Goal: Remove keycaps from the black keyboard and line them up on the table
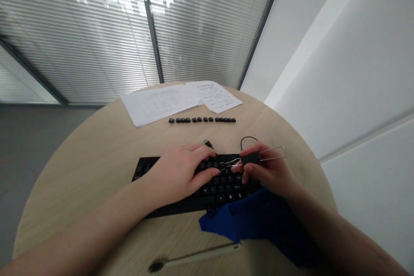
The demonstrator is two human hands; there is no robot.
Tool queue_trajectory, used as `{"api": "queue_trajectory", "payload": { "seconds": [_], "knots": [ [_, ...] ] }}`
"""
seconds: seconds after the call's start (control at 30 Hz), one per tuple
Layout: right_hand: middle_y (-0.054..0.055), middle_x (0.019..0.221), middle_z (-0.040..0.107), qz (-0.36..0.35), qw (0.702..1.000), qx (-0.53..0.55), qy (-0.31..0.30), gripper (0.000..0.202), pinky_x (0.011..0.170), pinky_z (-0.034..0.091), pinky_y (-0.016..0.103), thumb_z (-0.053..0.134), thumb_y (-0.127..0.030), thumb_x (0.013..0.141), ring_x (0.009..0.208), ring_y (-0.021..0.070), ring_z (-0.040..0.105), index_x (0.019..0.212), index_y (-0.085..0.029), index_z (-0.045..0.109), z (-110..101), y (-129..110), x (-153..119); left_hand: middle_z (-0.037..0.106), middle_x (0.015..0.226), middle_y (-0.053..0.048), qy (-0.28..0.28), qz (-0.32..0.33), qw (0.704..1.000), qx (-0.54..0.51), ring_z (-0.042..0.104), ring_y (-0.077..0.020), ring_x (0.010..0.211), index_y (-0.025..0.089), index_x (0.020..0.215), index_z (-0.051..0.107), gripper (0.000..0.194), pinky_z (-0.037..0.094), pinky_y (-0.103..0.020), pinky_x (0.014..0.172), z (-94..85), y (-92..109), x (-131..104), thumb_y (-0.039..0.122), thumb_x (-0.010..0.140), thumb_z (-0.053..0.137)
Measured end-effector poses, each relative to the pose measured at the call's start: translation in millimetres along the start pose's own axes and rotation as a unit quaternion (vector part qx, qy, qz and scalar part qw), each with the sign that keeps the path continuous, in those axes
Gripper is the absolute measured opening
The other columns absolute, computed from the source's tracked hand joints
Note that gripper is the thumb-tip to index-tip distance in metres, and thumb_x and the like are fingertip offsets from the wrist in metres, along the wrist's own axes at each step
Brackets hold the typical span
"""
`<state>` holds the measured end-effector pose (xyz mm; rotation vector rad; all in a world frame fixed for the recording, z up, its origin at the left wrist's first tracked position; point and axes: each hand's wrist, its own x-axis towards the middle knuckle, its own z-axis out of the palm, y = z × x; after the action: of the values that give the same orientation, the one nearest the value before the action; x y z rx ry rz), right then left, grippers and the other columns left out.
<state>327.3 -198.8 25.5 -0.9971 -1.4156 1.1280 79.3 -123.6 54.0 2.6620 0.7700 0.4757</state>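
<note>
A black keyboard lies on the round wooden table, partly hidden by both hands. My left hand rests across its middle, palm down, with thumb and forefinger apart on either side of some keys. In my right hand is a wire keycap puller with a black handle, pinched between thumb and fingers. The puller's wire tips reach left to a single key near the left fingertips. Whether the wires are hooked under that key is too small to tell.
Behind the keyboard runs a row of several loose black keycaps, with printed papers farther back. A USB plug lies behind the keys. Blue cloth and a brush lie nearer me.
</note>
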Motion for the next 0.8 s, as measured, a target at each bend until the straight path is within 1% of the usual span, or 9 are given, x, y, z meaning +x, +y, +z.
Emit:
{"api": "queue_trajectory", "payload": {
  "seconds": [0.07,0.2,0.27,0.33,0.43,0.5,0.57,0.7,0.8],
  "knots": [
    [0.002,0.077,0.079,-0.001,1.0,-0.007,-0.009,0.029,0.051,0.059,0.025,0.081,-0.035,0.083,0.053,0.0145,0.071,0.1,-0.022,0.061,8,2,-3,0.071,0.102,-0.008,-0.012,0.027,1.0,-0.001,0.068,-0.0236,0.091,0.018,0.112,0.064,0.031,0.052,-0.035,0.076,7.1,11,0,0.044,0.099,0.052],
    [0.002,0.075,0.076,-0.016,0.998,-0.043,-0.03,0.028,0.045,0.052,0.022,0.076,-0.039,0.087,0.047,0.0114,0.064,0.102,-0.023,0.06,14,4,-7,0.069,0.091,-0.006,-0.032,0.063,0.996,0.053,0.066,-0.0219,0.079,0.017,0.097,0.063,0.027,0.049,-0.033,0.066,19.7,18,3,0.036,0.103,0.045],
    [0.003,0.078,0.074,-0.051,0.992,-0.105,-0.042,0.027,0.047,0.049,0.023,0.073,-0.04,0.09,0.052,0.0117,0.063,0.105,-0.022,0.061,12,3,-6,0.068,0.086,-0.005,-0.02,0.074,0.994,0.078,0.064,-0.0209,0.073,0.017,0.091,0.061,0.027,0.048,-0.033,0.063,23.8,18,4,0.033,0.104,0.043],
    [0.003,0.079,0.07,-0.104,0.974,-0.194,-0.056,0.025,0.054,0.048,0.025,0.069,-0.04,0.091,0.06,0.013,0.062,0.106,-0.021,0.063,8,2,-5,0.067,0.082,-0.004,-0.008,0.083,0.993,0.089,0.063,-0.02,0.071,0.018,0.087,0.06,0.027,0.047,-0.032,0.062,26.7,18,4,0.033,0.104,0.044],
    [0.001,0.072,0.059,-0.182,0.937,-0.287,-0.082,0.023,0.056,0.041,0.026,0.067,-0.043,0.09,0.062,0.0132,0.054,0.089,-0.02,0.061,3,0,-1,0.066,0.081,-0.004,-0.015,0.097,0.992,0.085,0.063,-0.0197,0.072,0.018,0.085,0.059,0.028,0.048,-0.031,0.063,30.8,21,5,0.033,0.104,0.044],
    [-0.002,0.066,0.049,-0.221,0.92,-0.312,-0.088,0.03,0.053,0.032,0.026,0.068,-0.042,0.088,0.057,0.0113,0.046,0.074,-0.021,0.052,2,0,2,0.067,0.083,-0.004,-0.03,0.102,0.991,0.077,0.063,-0.0201,0.073,0.018,0.085,0.059,0.028,0.049,-0.032,0.064,33.9,24,5,0.033,0.104,0.044],
    [-0.004,0.061,0.04,-0.244,0.91,-0.323,-0.089,0.037,0.05,0.025,0.026,0.068,-0.035,0.087,0.053,0.0096,0.038,0.066,-0.022,0.04,2,0,3,0.068,0.085,-0.004,-0.042,0.101,0.992,0.068,0.064,-0.0205,0.075,0.019,0.087,0.06,0.029,0.049,-0.032,0.065,36.0,27,5,0.035,0.104,0.044],
    [-0.006,0.059,0.031,-0.261,0.908,-0.318,-0.082,0.038,0.048,0.019,0.028,0.062,-0.022,0.085,0.049,0.0088,0.03,0.064,-0.023,0.03,-1,-2,1,0.07,0.092,-0.006,-0.043,0.102,0.994,0.016,0.066,-0.0217,0.081,0.018,0.097,0.062,0.03,0.051,-0.033,0.069,30.8,23,2,0.044,0.101,0.047],
    [-0.005,0.06,0.031,-0.271,0.91,-0.306,-0.069,0.034,0.049,0.019,0.029,0.06,-0.018,0.083,0.049,0.0098,0.03,0.065,-0.023,0.031,-10,-5,-2,0.071,0.1,-0.008,0.001,0.074,0.996,-0.045,0.067,-0.0223,0.088,0.018,0.11,0.061,0.032,0.052,-0.035,0.076,17.2,5,-1,0.041,0.102,0.04]
  ]
}}
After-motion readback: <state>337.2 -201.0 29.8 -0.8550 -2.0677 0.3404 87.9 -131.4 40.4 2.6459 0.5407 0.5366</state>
